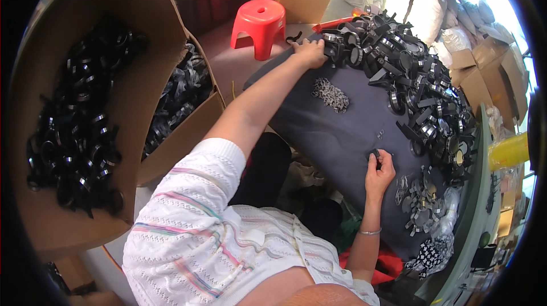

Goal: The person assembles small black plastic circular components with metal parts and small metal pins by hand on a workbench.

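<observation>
Watches (419, 82) edging half-bare cloth (336, 138), right fingers (387, 161) pinching black piece (375, 153), grip of left fingers (308, 46) unclear

Free passage over dark cloth (367, 109) between two obstacles: silvery pile (330, 95) and black heap (427, 92).

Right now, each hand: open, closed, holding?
Left hand: at the pile of black watches; grip can't be told.
Right hand: closed on a small black piece.

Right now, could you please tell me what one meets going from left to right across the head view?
Large cardboard box, smaller cardboard box, red stool, left hand, right hand, silvery pieces beyond that wrist, yellow roll.
</observation>
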`<action>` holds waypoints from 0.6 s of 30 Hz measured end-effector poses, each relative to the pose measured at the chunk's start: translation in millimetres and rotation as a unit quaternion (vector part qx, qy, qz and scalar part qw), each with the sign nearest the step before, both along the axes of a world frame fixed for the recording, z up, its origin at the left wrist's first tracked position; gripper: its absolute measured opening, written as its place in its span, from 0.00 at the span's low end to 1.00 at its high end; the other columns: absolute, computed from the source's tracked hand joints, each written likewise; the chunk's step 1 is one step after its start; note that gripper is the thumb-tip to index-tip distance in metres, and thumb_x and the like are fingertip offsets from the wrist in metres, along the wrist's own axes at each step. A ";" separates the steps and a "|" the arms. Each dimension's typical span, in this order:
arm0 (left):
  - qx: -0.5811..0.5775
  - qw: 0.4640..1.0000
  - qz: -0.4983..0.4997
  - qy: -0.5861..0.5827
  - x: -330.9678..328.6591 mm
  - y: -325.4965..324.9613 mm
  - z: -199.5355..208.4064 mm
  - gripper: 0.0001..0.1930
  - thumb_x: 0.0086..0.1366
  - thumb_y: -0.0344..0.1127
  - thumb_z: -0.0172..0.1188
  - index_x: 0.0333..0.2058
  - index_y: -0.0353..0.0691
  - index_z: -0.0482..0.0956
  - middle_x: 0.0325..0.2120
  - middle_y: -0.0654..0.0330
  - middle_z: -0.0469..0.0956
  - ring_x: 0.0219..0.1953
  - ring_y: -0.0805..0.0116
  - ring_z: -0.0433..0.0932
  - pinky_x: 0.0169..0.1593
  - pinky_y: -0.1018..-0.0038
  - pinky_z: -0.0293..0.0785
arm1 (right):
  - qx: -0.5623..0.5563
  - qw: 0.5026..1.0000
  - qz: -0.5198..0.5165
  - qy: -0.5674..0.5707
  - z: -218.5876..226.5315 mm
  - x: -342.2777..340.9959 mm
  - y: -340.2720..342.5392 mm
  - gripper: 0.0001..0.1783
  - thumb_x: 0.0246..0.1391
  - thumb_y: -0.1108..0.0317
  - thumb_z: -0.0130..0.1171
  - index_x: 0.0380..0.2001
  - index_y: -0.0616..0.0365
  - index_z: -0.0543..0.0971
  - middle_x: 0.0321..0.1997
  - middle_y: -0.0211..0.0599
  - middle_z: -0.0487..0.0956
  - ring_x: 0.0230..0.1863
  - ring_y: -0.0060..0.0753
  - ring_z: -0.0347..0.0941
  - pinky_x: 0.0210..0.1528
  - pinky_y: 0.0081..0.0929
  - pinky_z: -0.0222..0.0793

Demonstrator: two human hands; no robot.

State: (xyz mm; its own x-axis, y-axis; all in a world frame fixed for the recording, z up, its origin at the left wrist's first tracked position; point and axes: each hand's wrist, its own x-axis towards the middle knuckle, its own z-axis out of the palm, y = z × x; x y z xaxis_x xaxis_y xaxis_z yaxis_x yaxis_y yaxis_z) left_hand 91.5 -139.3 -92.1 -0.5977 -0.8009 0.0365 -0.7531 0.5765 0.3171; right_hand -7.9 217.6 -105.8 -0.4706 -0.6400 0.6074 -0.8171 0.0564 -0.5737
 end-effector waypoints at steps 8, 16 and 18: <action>-0.135 0.962 -0.013 0.236 66.2 37.3 12.6 0.23 0.53 0.44 0.57 0.47 0.41 0.71 0.45 0.49 0.72 0.49 0.50 0.70 0.50 0.51 0.65 | -0.017 0.999 0.004 -0.029 -20.4 -24.3 20.7 0.11 0.55 0.76 0.52 0.42 0.65 0.73 0.31 0.32 0.72 0.30 0.21 0.66 0.35 0.20 0.65; -0.304 0.910 0.269 0.081 389.0 44.6 24.0 0.16 0.45 0.32 0.61 0.37 0.36 0.78 0.37 0.50 0.77 0.41 0.52 0.75 0.45 0.61 0.72 | -0.033 0.999 0.016 -0.012 -13.7 -29.4 16.7 0.13 0.57 0.75 0.50 0.45 0.66 0.71 0.38 0.40 0.75 0.36 0.28 0.70 0.41 0.23 0.67; -0.334 0.829 0.431 -0.121 453.9 43.1 23.4 0.10 0.52 0.36 0.53 0.29 0.36 0.78 0.35 0.48 0.77 0.38 0.50 0.76 0.42 0.57 0.72 | -0.030 0.998 0.006 -0.063 -16.6 -29.5 21.7 0.14 0.56 0.75 0.51 0.47 0.65 0.72 0.41 0.42 0.76 0.38 0.29 0.71 0.42 0.23 0.68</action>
State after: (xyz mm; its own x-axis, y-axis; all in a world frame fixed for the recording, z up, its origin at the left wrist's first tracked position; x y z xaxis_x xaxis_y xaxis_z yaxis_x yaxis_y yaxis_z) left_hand 545.4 -96.1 -68.7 0.1329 -0.7843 0.6060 -0.9715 -0.2241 -0.0769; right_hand -37.4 239.2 -122.5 -0.5379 -0.6107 0.5811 -0.7392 0.0104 -0.6734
